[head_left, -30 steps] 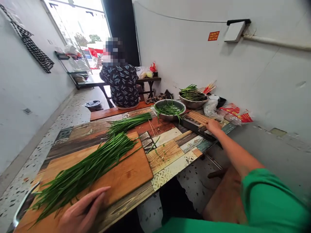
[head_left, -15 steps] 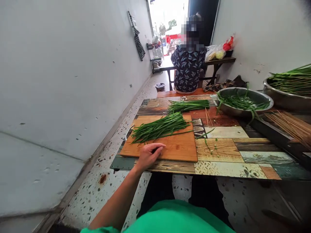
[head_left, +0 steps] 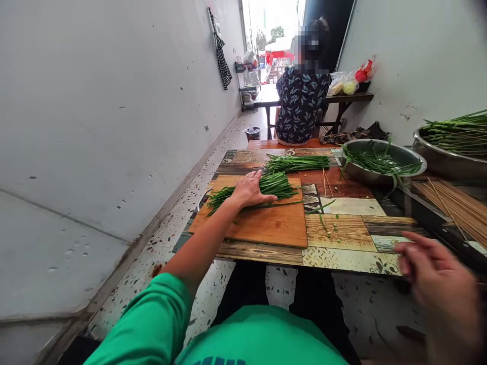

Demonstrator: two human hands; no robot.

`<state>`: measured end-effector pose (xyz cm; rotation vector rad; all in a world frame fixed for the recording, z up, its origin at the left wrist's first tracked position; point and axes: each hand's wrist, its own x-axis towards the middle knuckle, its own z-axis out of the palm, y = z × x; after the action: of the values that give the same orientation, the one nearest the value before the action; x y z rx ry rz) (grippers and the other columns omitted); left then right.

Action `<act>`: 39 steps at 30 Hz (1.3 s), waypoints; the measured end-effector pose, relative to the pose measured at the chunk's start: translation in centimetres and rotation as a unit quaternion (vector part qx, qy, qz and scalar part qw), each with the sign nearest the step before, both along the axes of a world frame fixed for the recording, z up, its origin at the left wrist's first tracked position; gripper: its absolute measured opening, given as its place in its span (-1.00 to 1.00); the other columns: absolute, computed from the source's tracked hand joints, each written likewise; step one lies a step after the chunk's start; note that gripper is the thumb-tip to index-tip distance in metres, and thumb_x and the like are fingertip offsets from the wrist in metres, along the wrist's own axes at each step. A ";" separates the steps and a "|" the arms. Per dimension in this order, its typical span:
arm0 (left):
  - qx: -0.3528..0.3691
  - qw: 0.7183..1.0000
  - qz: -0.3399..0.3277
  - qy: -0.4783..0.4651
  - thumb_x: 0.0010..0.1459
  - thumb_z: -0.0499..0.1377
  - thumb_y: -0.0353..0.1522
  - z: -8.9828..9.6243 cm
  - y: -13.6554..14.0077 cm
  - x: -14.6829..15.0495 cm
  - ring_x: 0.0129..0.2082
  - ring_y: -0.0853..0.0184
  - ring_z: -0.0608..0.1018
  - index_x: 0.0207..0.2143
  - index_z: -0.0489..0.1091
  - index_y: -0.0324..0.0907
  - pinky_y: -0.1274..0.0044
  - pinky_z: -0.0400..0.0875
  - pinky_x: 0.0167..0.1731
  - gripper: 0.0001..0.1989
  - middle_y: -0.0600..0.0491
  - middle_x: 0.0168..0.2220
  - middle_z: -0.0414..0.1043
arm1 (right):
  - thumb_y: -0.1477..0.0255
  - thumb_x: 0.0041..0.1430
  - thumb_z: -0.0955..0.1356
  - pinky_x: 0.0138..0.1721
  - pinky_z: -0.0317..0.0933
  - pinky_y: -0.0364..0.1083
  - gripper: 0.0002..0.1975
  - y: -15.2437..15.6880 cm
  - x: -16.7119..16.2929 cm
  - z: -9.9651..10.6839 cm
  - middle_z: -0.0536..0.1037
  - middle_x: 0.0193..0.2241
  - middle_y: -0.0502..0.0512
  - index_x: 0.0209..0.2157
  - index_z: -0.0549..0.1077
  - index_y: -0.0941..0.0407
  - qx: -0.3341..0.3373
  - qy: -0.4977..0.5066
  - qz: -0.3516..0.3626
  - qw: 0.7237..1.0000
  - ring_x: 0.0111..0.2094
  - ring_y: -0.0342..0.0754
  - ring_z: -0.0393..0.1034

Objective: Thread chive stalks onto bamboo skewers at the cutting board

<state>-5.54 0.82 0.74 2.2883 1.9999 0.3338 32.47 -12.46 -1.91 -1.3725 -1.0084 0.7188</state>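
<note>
Across the middle of a long bundle of slender, deep-green leafy stalks [head_left: 279, 183] lies the left hand [head_left: 246, 191], its thumb spread wide from fingers laid over the greens. The stalks bunch evenly at the right end and fan out loosely leftward, on a rectangular brown wooden board [head_left: 270, 228]. Near the table's front edge, the right hand [head_left: 437, 274] is blurred, thumb and forefinger close; whether they pinch anything I cannot tell. Beyond it lie thin tan wooden sticks [head_left: 458, 205]; past the board, a second green bundle [head_left: 299, 162].
</note>
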 end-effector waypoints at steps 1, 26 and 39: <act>-0.033 0.999 0.008 0.013 -0.22 0.18 0.18 0.2 0.8 0.1 0.26 -0.01 0.13 0.27 -0.05 -0.40 0.31 0.04 0.21 0.18 -0.33 0.26 0.01 | 0.29 0.02 0.43 -0.73 -0.03 -0.21 -0.68 -0.2 -1.6 -0.8 0.48 -0.44 0.12 -0.17 0.47 0.10 -0.020 0.030 0.027 0.999 -0.68 -0.28 0.14; 0.027 0.995 -0.035 0.084 0.00 0.15 -0.24 1.1 2.9 0.1 -0.12 0.17 0.49 0.05 0.21 -0.24 0.46 0.37 -0.14 -0.45 -0.12 -0.10 0.42 | 0.34 0.04 0.40 -0.76 -0.07 -0.25 -0.73 0.3 -5.2 -4.2 0.43 -0.50 -0.02 -0.19 0.48 0.12 -0.029 0.133 0.139 0.981 -0.73 -0.32 0.11; -0.110 0.971 -0.155 0.148 -0.11 0.21 -0.29 1.6 0.4 -1.1 0.29 -0.05 0.03 0.32 -0.17 -0.09 0.09 -0.08 0.18 -0.04 -0.18 0.33 -0.15 | 0.36 0.07 0.38 -0.74 -0.05 -0.22 -0.73 -0.3 -6.0 -3.1 0.42 -0.51 -0.04 -0.15 0.47 0.10 -0.026 0.119 0.137 0.983 -0.72 -0.29 0.13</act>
<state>-6.66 1.23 2.37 2.5633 1.6421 -0.2542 26.49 -12.73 -4.98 -1.1706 -1.0015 1.0949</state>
